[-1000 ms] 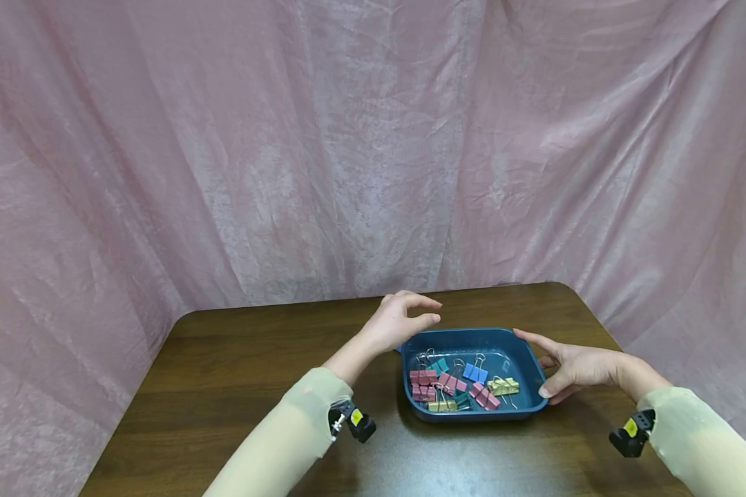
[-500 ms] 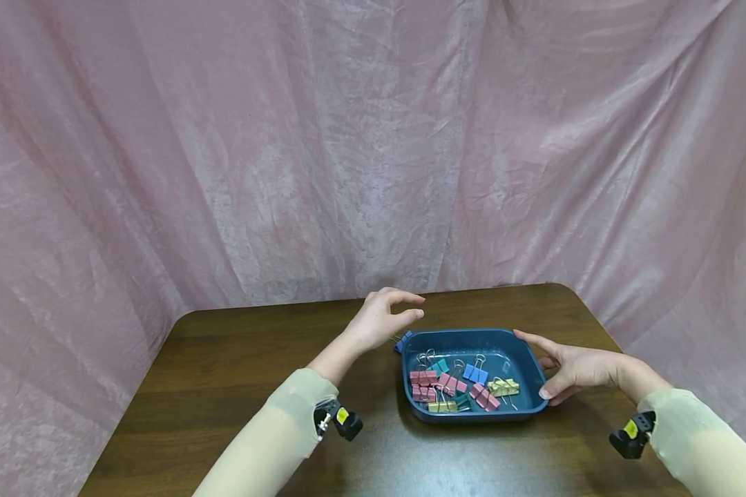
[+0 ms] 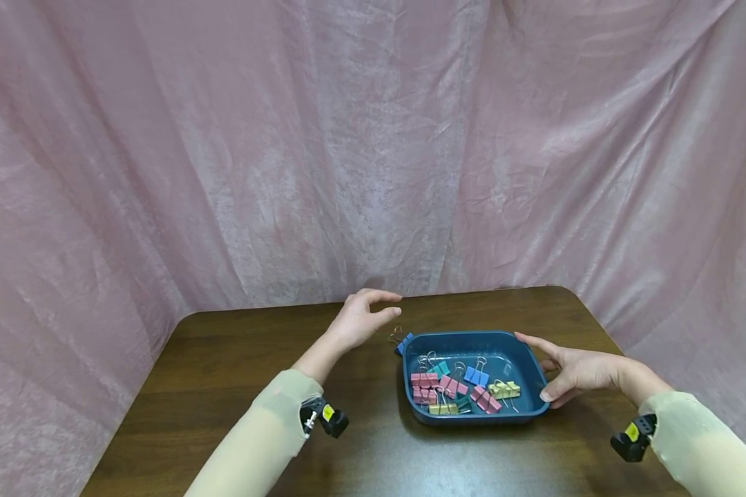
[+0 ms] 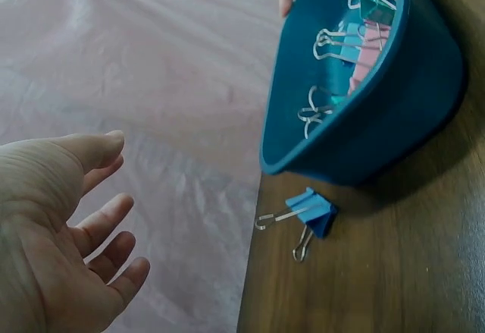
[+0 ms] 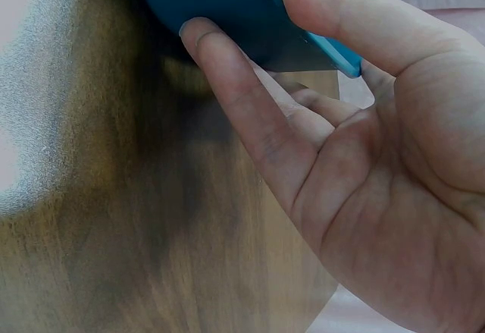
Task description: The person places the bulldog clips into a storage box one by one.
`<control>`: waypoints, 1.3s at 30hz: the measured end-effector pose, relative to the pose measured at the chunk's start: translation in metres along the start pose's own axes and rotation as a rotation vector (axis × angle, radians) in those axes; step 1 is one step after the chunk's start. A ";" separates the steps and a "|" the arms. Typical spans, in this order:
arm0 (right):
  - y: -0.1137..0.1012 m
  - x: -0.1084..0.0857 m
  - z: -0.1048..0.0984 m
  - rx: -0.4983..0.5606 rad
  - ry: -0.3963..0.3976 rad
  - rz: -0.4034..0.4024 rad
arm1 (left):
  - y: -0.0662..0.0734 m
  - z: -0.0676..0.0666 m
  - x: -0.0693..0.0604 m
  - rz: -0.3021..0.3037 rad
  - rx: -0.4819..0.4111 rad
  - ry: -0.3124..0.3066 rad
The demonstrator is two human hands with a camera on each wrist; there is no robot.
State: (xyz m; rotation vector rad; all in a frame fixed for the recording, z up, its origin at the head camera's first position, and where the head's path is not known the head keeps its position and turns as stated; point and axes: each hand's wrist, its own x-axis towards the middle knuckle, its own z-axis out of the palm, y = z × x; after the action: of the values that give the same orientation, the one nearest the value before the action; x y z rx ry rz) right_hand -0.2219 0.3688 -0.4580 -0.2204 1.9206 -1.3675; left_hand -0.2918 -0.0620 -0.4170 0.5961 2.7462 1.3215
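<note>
In the head view a dark blue tray [image 3: 460, 418] stands on the table with several coloured binder clips inside, among them a pink binder clip [image 3: 485, 399] and a yellow one. My right hand [image 3: 581, 373] holds the tray's right end, thumb at the rim and fingers along the outer wall [image 5: 227, 14]. My left hand [image 3: 357, 319] hovers left of the tray, fingers apart, holding nothing. On the table between that hand and the tray lies a blue binder clip [image 4: 312, 210], close to the tray's left side, its wire handles spread.
The brown wooden table [image 3: 224, 386] reaches back to a pink curtain [image 3: 348, 152] hanging behind it. Table surface extends to the left and in front of the tray.
My left hand has moved left, away from the tray, bringing the blue binder clip beside it into view. The right hand and tray have stayed in place.
</note>
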 end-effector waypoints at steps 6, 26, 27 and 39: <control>0.000 0.000 -0.001 0.000 -0.004 -0.009 | -0.009 -0.003 0.002 -0.013 -0.036 0.008; 0.000 -0.001 -0.001 0.000 0.000 -0.009 | -0.026 -0.003 0.008 -0.117 -0.066 0.054; 0.000 -0.001 -0.001 0.000 -0.001 -0.011 | -0.027 -0.002 0.009 -0.122 -0.066 0.054; -0.001 -0.001 -0.001 0.001 0.004 -0.008 | -0.036 0.004 0.012 -0.155 -0.079 0.050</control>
State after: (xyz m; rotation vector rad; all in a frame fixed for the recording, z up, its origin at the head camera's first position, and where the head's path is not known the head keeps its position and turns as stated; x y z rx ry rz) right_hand -0.2223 0.3694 -0.4568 -0.2255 1.9237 -1.3752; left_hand -0.3137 -0.0749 -0.4455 0.3422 2.7001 1.4185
